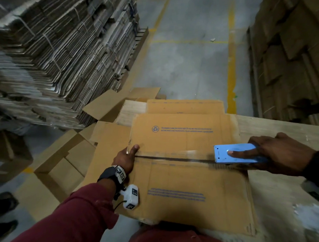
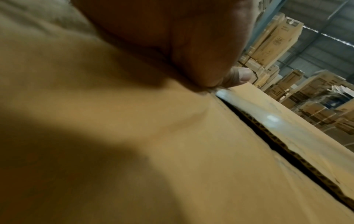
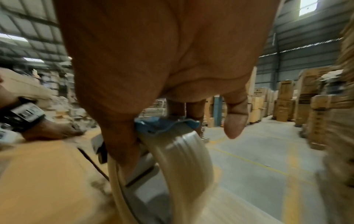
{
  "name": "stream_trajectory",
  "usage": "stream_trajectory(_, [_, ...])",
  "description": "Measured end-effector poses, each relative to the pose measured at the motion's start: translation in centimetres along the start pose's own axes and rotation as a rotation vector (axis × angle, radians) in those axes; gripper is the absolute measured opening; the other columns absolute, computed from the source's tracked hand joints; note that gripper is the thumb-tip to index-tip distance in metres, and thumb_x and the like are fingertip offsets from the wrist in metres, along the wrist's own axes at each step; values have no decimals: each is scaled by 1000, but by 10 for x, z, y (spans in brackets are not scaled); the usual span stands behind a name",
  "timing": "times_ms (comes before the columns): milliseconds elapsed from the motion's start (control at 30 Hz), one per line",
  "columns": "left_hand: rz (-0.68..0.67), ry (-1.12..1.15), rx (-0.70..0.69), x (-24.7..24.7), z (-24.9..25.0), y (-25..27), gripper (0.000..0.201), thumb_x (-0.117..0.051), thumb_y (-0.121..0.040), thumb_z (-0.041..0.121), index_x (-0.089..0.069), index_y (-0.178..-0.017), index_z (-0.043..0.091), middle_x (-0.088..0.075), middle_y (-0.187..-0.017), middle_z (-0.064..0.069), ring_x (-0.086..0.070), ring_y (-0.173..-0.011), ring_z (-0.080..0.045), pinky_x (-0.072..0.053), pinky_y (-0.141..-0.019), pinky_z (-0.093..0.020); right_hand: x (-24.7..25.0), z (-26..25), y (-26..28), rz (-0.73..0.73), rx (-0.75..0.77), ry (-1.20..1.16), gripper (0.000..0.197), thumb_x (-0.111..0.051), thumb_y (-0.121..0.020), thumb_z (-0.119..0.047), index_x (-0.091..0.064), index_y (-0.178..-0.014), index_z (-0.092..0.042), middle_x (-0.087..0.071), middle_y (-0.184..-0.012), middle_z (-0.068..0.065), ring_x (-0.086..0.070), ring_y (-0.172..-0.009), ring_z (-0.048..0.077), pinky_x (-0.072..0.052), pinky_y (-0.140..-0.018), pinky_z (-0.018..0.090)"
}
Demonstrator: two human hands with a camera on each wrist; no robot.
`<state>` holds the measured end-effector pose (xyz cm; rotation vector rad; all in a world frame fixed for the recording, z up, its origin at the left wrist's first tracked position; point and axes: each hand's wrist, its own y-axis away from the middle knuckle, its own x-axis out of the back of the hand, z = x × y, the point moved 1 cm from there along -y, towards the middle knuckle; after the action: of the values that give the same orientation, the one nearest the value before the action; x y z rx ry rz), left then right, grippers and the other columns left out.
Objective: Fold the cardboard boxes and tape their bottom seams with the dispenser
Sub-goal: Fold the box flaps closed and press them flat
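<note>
A maroon sleeve (image 1: 71, 216) fills the near foreground of the head view, leading to the left hand (image 1: 124, 158) at the left end of the cardboard box (image 1: 185, 183). The box lies bottom-up on a pale wooden surface (image 1: 283, 130), its 2 bottom flaps meeting along a dark seam (image 1: 175, 159) with clear tape (image 1: 174, 155) laid over it.

To the left, open boxes (image 1: 65, 161) stand on the floor, and behind them rises a tall stack of bundled flat cardboard (image 1: 52, 61). Another stack of cardboard (image 1: 289, 51) stands to the right, across a concrete aisle with yellow lines (image 1: 231, 62). Nothing sits on the seam between the hands.

The left hand's grip is relaxed and holds nothing: palm and fingers press flat on the box at the seam's left end. The right hand (image 1: 280, 152) has its grip closed on the blue tape dispenser (image 1: 235, 154) at the seam's right end, forefinger stretched along its top; the right wrist view shows the tape roll (image 3: 182, 159) below the palm.
</note>
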<state>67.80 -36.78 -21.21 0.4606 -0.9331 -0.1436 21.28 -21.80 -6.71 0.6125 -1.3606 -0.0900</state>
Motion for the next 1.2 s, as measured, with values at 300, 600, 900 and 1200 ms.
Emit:
stream_trajectory(300, [5,-29,-15,-8,-5,-10,91,-35,-89,86,-69,-123,10,-67,-127,-26,-62,-111,-44,-43,-87,-41,-65,29,44,-55,-119,-120,59,-37,-94,-71,9,-126,-88,-40,-124,-16,-49,-121,11,-41,-90,35])
stream_trajectory(600, [21,-64,22,0,4,1,100,-27,-85,91,-68,-122,8,-65,-129,-28,-61,-112,-45,-43,-89,-42,-70,32,45,40,-143,-190,66,-41,-96,-66,12,-128,-86,-42,-117,-10,-49,-106,14,-50,-86,35])
stream_trajectory(900, [33,-102,43,-3,7,2,103,-26,-86,90,-68,-120,3,-64,-128,-31,-61,-112,-46,-43,-88,-41,-77,34,37,16,-131,-235,60,-43,-96,-67,4,-125,-90,-42,-107,-10,-45,-94,10,-45,-76,29])
stream_trajectory(1200, [360,-108,-184,12,65,-2,87,-35,-101,65,-30,-156,-3,-31,-156,-39,-26,-147,-52,-30,-117,-59,-80,35,30,34,-92,-317,52,-51,-92,-70,-18,-130,-86,-40,-94,-10,-48,-82,13,-53,-79,38])
